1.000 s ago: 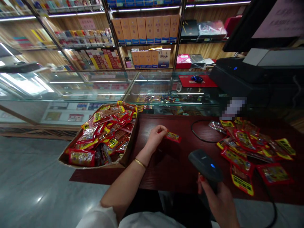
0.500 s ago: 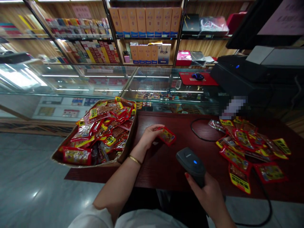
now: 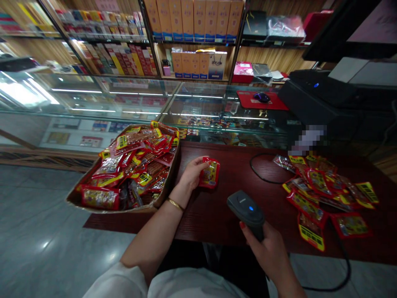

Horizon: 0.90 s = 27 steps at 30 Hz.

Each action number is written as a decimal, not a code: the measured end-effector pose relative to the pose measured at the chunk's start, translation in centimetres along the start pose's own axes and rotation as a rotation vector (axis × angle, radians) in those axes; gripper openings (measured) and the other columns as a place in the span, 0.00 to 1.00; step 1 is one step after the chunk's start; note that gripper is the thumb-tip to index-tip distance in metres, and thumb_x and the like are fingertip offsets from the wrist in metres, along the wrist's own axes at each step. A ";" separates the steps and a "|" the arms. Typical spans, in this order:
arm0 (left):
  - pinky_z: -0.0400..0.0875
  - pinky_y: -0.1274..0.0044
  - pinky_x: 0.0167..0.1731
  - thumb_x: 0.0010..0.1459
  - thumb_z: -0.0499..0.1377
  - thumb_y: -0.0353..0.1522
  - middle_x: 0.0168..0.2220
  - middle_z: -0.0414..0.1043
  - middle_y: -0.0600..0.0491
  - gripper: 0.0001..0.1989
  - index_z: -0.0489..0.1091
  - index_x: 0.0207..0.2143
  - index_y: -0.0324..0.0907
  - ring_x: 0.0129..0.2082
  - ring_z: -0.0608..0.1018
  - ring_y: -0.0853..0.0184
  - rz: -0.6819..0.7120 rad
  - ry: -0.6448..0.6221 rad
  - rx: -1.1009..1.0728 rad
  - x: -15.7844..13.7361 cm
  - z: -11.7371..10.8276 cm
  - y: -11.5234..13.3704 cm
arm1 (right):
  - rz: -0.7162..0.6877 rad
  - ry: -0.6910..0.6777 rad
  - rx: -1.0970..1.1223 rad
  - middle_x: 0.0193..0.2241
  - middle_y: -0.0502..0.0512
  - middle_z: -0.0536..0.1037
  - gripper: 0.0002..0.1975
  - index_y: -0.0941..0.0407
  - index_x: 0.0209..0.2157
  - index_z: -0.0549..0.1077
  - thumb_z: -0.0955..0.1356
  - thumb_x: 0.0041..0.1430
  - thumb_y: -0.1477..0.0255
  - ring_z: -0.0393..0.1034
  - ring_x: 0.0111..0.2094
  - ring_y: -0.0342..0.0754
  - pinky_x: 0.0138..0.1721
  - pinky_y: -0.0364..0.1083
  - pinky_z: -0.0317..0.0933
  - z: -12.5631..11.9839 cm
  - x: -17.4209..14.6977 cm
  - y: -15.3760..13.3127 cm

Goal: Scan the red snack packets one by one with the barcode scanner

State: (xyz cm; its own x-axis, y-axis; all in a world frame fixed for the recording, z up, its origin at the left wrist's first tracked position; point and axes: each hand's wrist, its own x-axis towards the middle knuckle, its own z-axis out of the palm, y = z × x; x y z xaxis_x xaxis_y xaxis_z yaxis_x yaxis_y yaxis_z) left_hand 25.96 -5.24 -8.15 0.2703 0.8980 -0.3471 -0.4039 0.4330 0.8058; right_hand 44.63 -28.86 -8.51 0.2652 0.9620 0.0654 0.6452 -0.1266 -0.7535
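My left hand (image 3: 191,174) pinches a red and yellow snack packet (image 3: 210,174) by its left side, over the dark red wooden counter (image 3: 214,223). In my right hand (image 3: 266,248) is a black barcode scanner (image 3: 246,209), a blue light lit on its top; its head points up and left toward the packet, with a space between them. Left of my left arm stands an open cardboard box (image 3: 163,198) heaped with similar snack packets (image 3: 133,155). More packets (image 3: 322,186) lie in a loose pile on the counter to the right.
A black cable (image 3: 252,167) loops across the counter, and the scanner's cord (image 3: 347,265) hangs at the lower right. Behind are a glass display case (image 3: 204,105), a mouse (image 3: 261,97) on a red pad (image 3: 243,100), and a dark checkout machine (image 3: 325,97). Shelves of boxes line the wall.
My left hand has turned the packet from a slant to nearly upright and drawn it slightly left. The scanner stays in my right hand, almost unmoved; the view has shifted a little.
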 end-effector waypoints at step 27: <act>0.74 0.77 0.32 0.46 0.72 0.39 0.35 0.78 0.55 0.24 0.73 0.45 0.43 0.30 0.77 0.68 0.181 -0.014 -0.003 -1.0 2.0 -0.3 | 0.071 0.028 0.050 0.18 0.52 0.78 0.24 0.53 0.34 0.79 0.66 0.67 0.47 0.75 0.22 0.54 0.28 0.47 0.66 0.4 0.4 -1.5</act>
State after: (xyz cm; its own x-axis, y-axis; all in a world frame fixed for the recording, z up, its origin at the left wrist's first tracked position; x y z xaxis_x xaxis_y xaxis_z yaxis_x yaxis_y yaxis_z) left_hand 27.59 -6.40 -7.12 0.2051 0.9601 -0.1902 -0.4492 0.2650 0.8532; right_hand 43.49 -28.15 -7.60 0.3294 0.9437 0.0289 0.5876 -0.1810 -0.7886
